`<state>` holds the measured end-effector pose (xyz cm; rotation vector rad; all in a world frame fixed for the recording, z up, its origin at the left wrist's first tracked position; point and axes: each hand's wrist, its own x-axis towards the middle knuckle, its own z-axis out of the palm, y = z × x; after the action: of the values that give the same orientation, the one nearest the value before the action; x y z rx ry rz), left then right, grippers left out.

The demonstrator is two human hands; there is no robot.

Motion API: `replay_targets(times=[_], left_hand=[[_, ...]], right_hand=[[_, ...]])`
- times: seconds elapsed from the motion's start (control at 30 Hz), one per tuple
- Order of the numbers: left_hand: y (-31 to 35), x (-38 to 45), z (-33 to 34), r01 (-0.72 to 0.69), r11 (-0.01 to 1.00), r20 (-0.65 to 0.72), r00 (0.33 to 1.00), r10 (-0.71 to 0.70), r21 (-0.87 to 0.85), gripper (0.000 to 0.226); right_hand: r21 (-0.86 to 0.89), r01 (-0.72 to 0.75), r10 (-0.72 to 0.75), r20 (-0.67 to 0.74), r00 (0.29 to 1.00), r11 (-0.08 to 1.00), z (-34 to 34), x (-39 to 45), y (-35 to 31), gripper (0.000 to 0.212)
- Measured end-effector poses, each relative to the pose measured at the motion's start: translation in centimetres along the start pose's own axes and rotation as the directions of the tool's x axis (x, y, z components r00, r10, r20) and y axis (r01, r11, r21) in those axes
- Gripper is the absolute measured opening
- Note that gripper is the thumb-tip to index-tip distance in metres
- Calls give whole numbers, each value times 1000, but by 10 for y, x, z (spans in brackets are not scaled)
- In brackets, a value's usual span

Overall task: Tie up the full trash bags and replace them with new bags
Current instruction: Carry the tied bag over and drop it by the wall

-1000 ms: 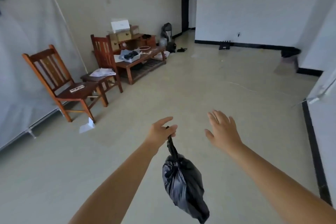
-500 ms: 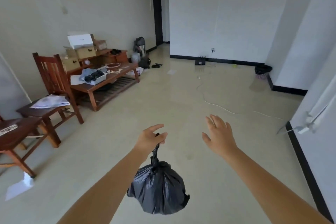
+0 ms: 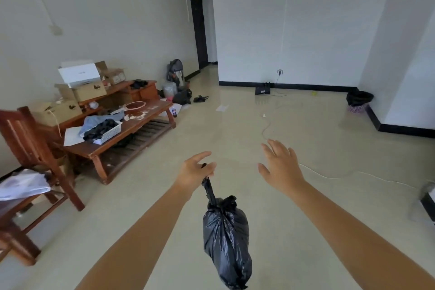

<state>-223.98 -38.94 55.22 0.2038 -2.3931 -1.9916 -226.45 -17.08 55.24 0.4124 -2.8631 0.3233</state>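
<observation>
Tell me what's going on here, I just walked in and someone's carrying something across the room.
A person is carrying a tied black trash bag, gripped by its twisted neck in the left hand. It hangs clear of the floor. The right hand is open and holds nothing. In the far right corner stands a small bin lined with a black bag.

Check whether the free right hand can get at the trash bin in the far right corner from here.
Probably not yet: the right hand is open and free, but the trash bin stands across open floor, well beyond it.
</observation>
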Motion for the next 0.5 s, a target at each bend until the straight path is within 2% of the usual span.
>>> replay_targets(times=[0.33, 0.5], left_hand=[[38, 319, 16, 49, 998, 187, 981, -55, 35, 24], [37, 489, 25, 58, 997, 170, 983, -67, 59, 26]], right_hand=[[-22, -102, 100, -45, 994, 995, 57, 292, 73, 47], [-68, -103, 105, 14, 994, 992, 97, 451, 127, 53]])
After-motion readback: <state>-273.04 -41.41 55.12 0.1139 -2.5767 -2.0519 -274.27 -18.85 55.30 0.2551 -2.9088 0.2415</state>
